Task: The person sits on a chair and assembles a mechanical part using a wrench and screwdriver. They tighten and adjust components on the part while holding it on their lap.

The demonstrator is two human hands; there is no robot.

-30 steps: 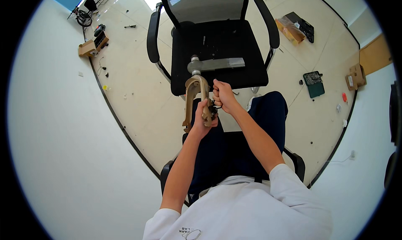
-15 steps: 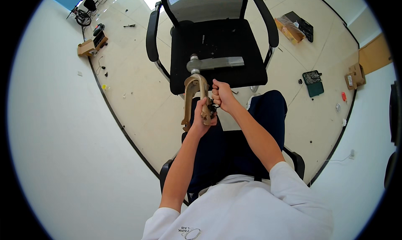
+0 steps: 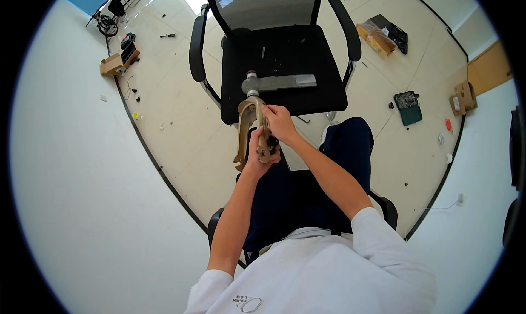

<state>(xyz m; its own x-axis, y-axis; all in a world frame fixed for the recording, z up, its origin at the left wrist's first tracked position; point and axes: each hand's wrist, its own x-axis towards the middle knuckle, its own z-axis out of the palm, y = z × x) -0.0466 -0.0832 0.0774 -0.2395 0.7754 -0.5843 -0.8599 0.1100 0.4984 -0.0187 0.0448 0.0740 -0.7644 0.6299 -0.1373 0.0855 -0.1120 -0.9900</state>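
A tan bicycle fork (image 3: 243, 141) points its two legs toward me. Its upper end joins a grey head tube with a flat frame stub (image 3: 287, 82) lying across the black chair seat (image 3: 307, 101). My left hand (image 3: 257, 159) is closed around the lower part of the right fork leg. Beside it, a small black part (image 3: 272, 142) sits on that leg, partly hidden by my fingers. Higher up, near the crown, my right hand (image 3: 280, 122) grips the same leg with bent fingers; most fingertips are hidden behind it.
Armrests (image 3: 343, 25) flank the seat in front. An L-shaped dark rod (image 3: 302, 119) shows below the seat's front edge. On the floor at right are a green case (image 3: 411, 114), a black tool case (image 3: 392, 33) and a cardboard box (image 3: 463, 98); another open box (image 3: 113, 65) stands left.
My right hand has moved slightly left and up, from a fist beside the black part onto the fork leg near the crown. My left hand keeps its hold.
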